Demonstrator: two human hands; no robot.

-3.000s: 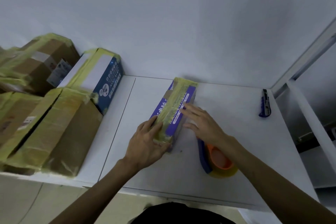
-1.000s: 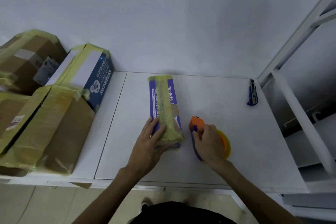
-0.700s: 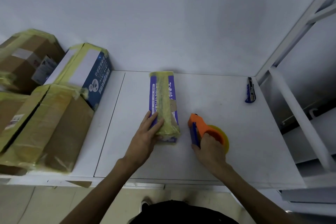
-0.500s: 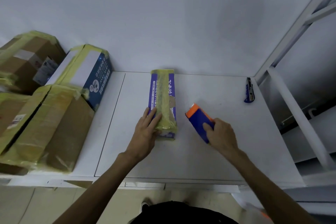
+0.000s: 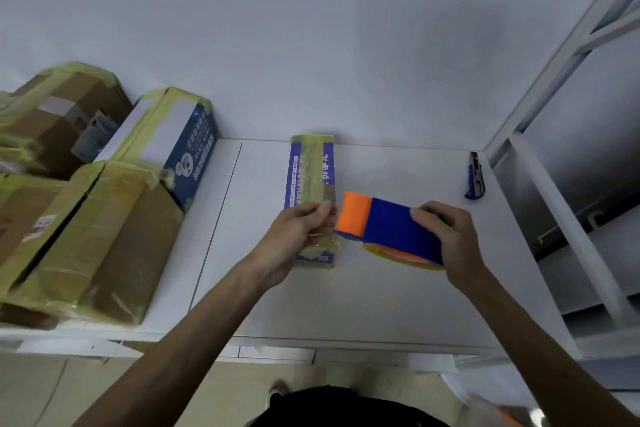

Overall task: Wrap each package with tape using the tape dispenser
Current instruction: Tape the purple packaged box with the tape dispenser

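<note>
A long purple box (image 5: pixel 311 177) with a strip of yellowish tape along its top lies lengthwise on the white table (image 5: pixel 381 298). My right hand (image 5: pixel 450 239) grips the blue and orange tape dispenser (image 5: pixel 388 225), lifted above the table just right of the box, its yellow tape roll underneath. My left hand (image 5: pixel 298 236) is raised over the near part of the box, fingers curled at the dispenser's orange front end; whether they pinch the tape end is not visible.
Several taped cardboard boxes (image 5: pixel 86 236) and a taped blue and white box (image 5: pixel 173 142) are stacked at the left. A blue utility knife (image 5: pixel 474 177) lies at the table's far right. A white metal rack frame (image 5: pixel 571 218) borders the right side.
My right hand picked the dispenser up from the table and brought it beside the box. My left hand lifted off the box and moved to the dispenser's orange end.
</note>
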